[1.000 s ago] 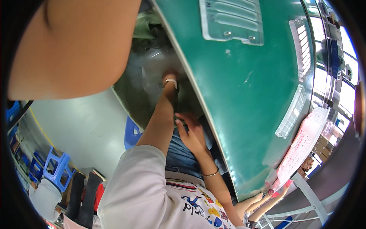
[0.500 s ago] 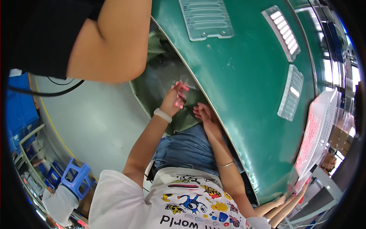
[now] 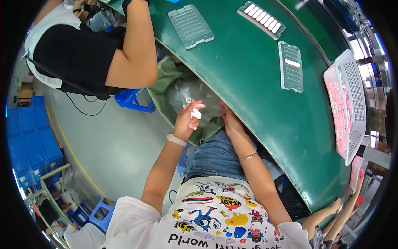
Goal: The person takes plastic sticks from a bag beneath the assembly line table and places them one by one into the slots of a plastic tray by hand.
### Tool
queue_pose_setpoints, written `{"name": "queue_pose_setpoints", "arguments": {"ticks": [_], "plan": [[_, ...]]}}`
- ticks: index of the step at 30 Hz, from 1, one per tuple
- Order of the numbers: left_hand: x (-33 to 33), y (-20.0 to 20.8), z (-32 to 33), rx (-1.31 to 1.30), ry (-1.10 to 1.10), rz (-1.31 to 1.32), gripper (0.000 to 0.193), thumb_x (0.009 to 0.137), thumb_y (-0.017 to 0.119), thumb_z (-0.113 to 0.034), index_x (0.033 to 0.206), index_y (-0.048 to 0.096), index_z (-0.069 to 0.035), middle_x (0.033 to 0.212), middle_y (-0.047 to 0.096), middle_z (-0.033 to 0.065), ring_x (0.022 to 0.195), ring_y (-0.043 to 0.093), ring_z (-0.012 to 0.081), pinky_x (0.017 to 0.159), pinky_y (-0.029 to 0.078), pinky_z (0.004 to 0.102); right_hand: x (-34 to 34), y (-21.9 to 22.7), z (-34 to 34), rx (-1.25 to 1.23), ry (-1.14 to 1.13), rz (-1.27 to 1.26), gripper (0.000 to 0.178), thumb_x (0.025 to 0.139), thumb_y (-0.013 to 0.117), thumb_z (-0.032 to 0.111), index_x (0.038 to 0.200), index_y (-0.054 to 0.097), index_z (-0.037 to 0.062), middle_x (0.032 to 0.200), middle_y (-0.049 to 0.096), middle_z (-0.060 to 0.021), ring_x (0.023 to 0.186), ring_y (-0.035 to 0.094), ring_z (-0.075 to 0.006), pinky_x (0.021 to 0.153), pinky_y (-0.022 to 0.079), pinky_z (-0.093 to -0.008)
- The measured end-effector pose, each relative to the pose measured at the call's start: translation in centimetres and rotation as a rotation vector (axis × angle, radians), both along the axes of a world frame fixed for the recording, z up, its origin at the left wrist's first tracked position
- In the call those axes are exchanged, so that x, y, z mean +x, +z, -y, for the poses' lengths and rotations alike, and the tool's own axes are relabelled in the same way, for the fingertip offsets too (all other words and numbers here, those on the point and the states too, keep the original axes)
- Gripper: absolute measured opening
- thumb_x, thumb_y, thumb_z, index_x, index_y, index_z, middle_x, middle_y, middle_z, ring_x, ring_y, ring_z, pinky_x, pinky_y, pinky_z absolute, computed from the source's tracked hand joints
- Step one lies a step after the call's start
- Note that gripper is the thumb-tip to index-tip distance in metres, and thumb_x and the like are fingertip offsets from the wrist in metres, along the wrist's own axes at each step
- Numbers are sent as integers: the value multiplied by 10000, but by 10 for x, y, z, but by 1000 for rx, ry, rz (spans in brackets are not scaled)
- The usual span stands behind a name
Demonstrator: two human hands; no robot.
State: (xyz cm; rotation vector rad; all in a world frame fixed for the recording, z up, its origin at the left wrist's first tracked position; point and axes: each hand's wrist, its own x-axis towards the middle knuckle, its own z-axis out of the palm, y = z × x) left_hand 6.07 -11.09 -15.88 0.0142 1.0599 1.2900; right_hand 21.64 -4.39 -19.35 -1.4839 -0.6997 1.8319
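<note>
My left hand (image 3: 187, 119), a pale band at its wrist, is closed around a small white strip (image 3: 196, 113) that pokes out between the fingers. Pink shows at the fingertips; whether all of it is nails I cannot tell. Below the hand a clear plastic bag (image 3: 179, 93) lies in green cloth (image 3: 166, 77) beside the table. My right hand (image 3: 232, 120), a thin bangle on its forearm, is by the table edge next to the bag. Its fingers are blurred and partly hidden.
On the green table (image 3: 257, 120) lie a clear grooved tray (image 3: 190, 25), a tray with several white strips (image 3: 261, 18) and a tray with one strip (image 3: 291, 74). A white basket (image 3: 357, 103) holds pink pieces. A co-worker's arm (image 3: 134, 62) reaches in at upper left.
My view has shifted, so the trays and basket appear in other places. The white strip now shows clearly in my left hand. My right hand's fingers have gone closer to the bag.
</note>
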Motion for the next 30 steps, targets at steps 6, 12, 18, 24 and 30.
{"name": "queue_pose_setpoints", "arguments": {"ticks": [6,12,18,24,30], "plan": [[2,30,9,50,13,-70,342,976,475,-294,1139,555,-5,996,639,104,384,305,31,364,288,203,3,7,12,1080,711,1153,483,875,593,207,1246,435,-59,1206,532,-257,1059,568,-361,868,466,-421],[-13,79,15,275,102,123,323,987,453,-327,751,439,-108,550,415,-26,373,287,32,364,254,203,35,187,35,820,1137,339,271,793,647,213,972,596,16,898,620,-188,900,615,-368,773,500,-435],[-2,145,-23,299,-20,-412,355,1001,419,-325,768,525,-79,509,384,-34,392,297,47,407,262,212,85,230,-85,1436,279,1435,486,805,629,334,1144,543,-4,1125,567,-176,1022,521,-311,834,423,-439],[-13,168,-121,328,-155,-1955,354,930,486,-218,1180,574,17,728,638,198,609,609,331,547,479,402,111,204,-98,1080,352,1425,660,742,650,356,1256,478,-21,1261,508,-167,1131,457,-305,932,331,-452],[-20,174,-135,190,-519,-2207,399,872,511,-210,1175,569,43,752,645,206,691,636,360,604,530,441,170,227,-46,1021,479,1369,628,713,667,269,1254,501,-5,1330,485,-139,1171,452,-292,983,255,-458]]}}
